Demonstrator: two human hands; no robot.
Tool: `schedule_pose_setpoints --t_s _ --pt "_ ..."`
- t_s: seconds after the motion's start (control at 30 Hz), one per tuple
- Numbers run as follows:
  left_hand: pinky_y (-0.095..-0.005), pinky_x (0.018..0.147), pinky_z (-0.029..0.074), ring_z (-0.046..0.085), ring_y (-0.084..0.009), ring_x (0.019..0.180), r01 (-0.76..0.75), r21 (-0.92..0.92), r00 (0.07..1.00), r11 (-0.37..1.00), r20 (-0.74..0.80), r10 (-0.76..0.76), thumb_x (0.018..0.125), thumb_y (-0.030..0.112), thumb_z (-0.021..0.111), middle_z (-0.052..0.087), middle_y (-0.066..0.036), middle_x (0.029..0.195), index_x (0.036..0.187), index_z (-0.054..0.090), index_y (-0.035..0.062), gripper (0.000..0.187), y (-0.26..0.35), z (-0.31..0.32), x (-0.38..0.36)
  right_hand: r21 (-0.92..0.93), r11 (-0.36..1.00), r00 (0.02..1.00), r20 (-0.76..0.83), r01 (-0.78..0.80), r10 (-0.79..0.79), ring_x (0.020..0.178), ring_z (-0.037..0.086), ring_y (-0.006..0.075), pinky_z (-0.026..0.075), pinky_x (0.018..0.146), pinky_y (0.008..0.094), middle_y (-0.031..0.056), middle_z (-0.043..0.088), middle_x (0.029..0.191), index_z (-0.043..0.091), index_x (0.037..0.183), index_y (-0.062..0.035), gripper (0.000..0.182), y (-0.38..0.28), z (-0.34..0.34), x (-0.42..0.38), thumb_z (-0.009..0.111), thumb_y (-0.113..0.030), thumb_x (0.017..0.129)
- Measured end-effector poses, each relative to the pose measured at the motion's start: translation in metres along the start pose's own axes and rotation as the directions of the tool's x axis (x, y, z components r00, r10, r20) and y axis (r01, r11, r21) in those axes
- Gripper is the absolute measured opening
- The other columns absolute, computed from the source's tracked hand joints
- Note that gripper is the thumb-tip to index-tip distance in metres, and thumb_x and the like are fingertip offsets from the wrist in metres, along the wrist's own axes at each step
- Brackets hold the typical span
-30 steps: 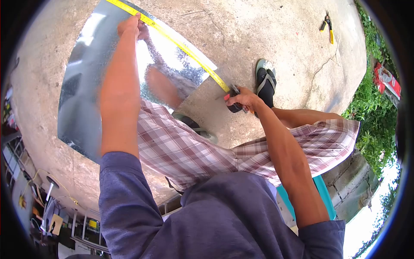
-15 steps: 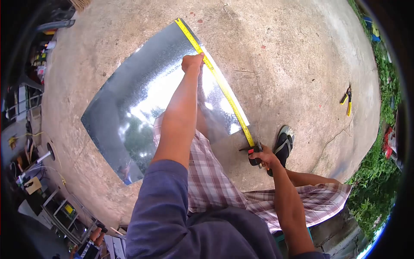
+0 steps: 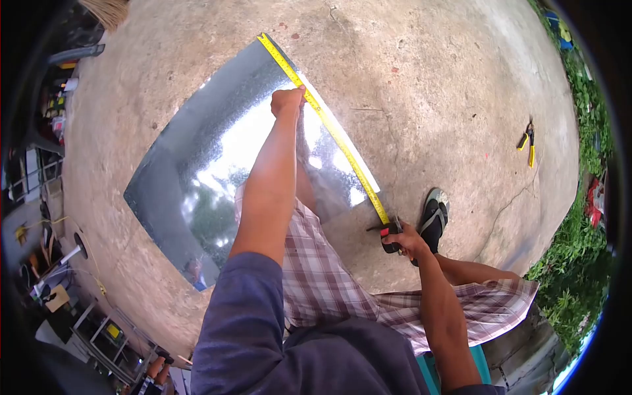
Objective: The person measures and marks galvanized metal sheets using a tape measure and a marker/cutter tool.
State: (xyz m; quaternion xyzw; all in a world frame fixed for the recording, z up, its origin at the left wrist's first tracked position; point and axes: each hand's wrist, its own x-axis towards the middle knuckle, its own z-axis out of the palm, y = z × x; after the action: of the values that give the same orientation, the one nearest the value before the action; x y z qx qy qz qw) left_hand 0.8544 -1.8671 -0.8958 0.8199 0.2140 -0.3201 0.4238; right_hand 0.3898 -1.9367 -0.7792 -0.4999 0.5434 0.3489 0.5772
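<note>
A shiny metal sheet [image 3: 164, 155] lies flat on the concrete floor, bright with reflections. Along its right edge runs the yellow blade of a tape measure [image 3: 342, 143], its hooked end at the sheet's top corner. My left hand [image 3: 288, 101] is closed at the blade near the upper part of that edge, fingertips pressed on it. Wrapped in my right hand [image 3: 411, 242] is the black and red tape measure case [image 3: 391, 237], just past the sheet's lower right corner.
Pliers or snips with yellow and black handles [image 3: 528, 143] lie on the floor to the right. My sandalled foot [image 3: 434, 218] is beside the right hand. Tools and a metal frame [image 3: 99, 329] crowd the left side; green plants [image 3: 566, 263] border the right.
The view has shifted slightly. Both hands keep their places on the tape measure, and the blade still lies along the sheet's edge.
</note>
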Motion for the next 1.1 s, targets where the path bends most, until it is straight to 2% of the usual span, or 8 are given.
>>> schedule_pose_setpoints --t_s 0.23,0.33,0.37,0.4,0.47,0.63,0.67,1.1 --pt "-0.0297 0.062 0.054 0.068 -0.0122 0.061 -0.034 0.047 0.999 0.998 0.026 0.032 0.078 0.027 0.085 0.074 -0.005 0.072 0.080 0.075 0.0031 0.026 0.001 -0.004 -0.002 -0.009 1.000 1.000 -0.026 -0.005 0.005 0.040 0.043 0.0147 0.035 0.036 0.0314 0.0058 0.057 0.066 0.058 0.115 -0.0045 0.065 -0.005 0.002 -0.008 0.086 -0.025 0.060" --pt "-0.0250 0.039 0.041 0.056 -0.0092 0.048 -0.037 -0.133 0.994 0.990 0.097 0.050 0.079 0.019 0.085 0.067 -0.006 0.064 0.073 0.071 -0.0005 0.025 -0.003 -0.002 0.001 0.027 0.999 0.999 -0.035 -0.018 0.018 0.040 0.043 0.0154 0.033 0.035 0.0320 0.0050 0.054 0.062 0.059 0.111 -0.0041 0.062 0.013 -0.001 -0.003 0.086 -0.026 0.060" --pt "-0.0260 0.036 0.039 0.054 -0.0097 0.047 -0.040 -0.142 0.991 0.989 0.118 0.057 0.082 0.017 0.083 0.066 -0.007 0.064 0.075 0.070 -0.0017 0.024 -0.003 -0.001 0.000 0.045 0.999 0.998 -0.067 -0.005 0.008 0.040 0.043 0.0157 0.033 0.035 0.0324 0.0049 0.053 0.061 0.059 0.110 -0.0036 0.061 0.002 -0.001 -0.007 0.085 -0.026 0.059" --pt "-0.0259 0.037 0.039 0.051 -0.0101 0.045 -0.016 -0.205 0.985 0.979 0.166 0.050 0.083 0.016 0.081 0.068 -0.008 0.069 0.080 0.070 -0.0023 0.022 -0.006 0.004 0.013 0.053 0.998 0.998 -0.053 -0.014 0.017 0.040 0.044 0.0158 0.033 0.035 0.0326 0.0048 0.052 0.060 0.059 0.109 -0.0031 0.061 0.010 -0.003 0.004 0.085 -0.026 0.059" --pt "-0.0284 0.039 0.041 0.051 -0.0104 0.047 -0.033 -0.181 0.976 0.983 0.205 0.070 0.084 0.017 0.081 0.069 -0.008 0.072 0.085 0.069 -0.0017 0.022 -0.008 0.005 0.025 0.056 0.998 0.999 -0.040 -0.029 0.031 0.040 0.045 0.0157 0.033 0.035 0.0328 0.0049 0.052 0.060 0.059 0.108 -0.0020 0.061 0.022 -0.005 0.014 0.085 -0.026 0.059" --pt "-0.0293 0.046 0.043 0.055 -0.0102 0.053 -0.068 -0.033 0.980 0.997 0.185 0.073 0.086 0.023 0.080 0.072 -0.005 0.076 0.087 0.070 0.0034 0.021 -0.006 0.001 0.020 0.043 0.997 0.997 -0.037 -0.071 0.072 0.045 0.039 0.0097 0.028 0.040 0.0280 0.0014 0.053 0.067 0.059 0.106 -0.0069 0.056 0.010 -0.004 0.003 0.086 -0.025 0.060" --pt "-0.0293 0.047 0.044 0.056 -0.0101 0.054 -0.078 0.002 0.980 0.997 0.182 0.077 0.086 0.023 0.080 0.072 -0.004 0.076 0.088 0.071 0.0044 0.021 -0.004 0.001 0.020 0.043 0.999 0.999 -0.044 -0.025 0.027 0.043 0.046 0.0153 0.031 0.037 0.0330 0.0051 0.054 0.062 0.062 0.102 -0.0045 0.055 0.012 -0.003 0.005 0.086 -0.028 0.058" --pt "-0.0293 0.054 0.042 0.058 -0.0105 0.055 -0.050 -0.024 0.984 0.998 0.169 0.053 0.084 0.022 0.081 0.073 -0.002 0.077 0.087 0.072 0.0077 0.017 -0.008 0.004 0.034 -0.038 0.998 0.997 -0.058 -0.055 0.053 0.046 0.048 0.0174 0.034 0.039 0.0355 0.0085 0.055 0.065 0.060 0.097 0.0012 0.060 0.019 -0.006 0.015 0.085 -0.034 0.055"
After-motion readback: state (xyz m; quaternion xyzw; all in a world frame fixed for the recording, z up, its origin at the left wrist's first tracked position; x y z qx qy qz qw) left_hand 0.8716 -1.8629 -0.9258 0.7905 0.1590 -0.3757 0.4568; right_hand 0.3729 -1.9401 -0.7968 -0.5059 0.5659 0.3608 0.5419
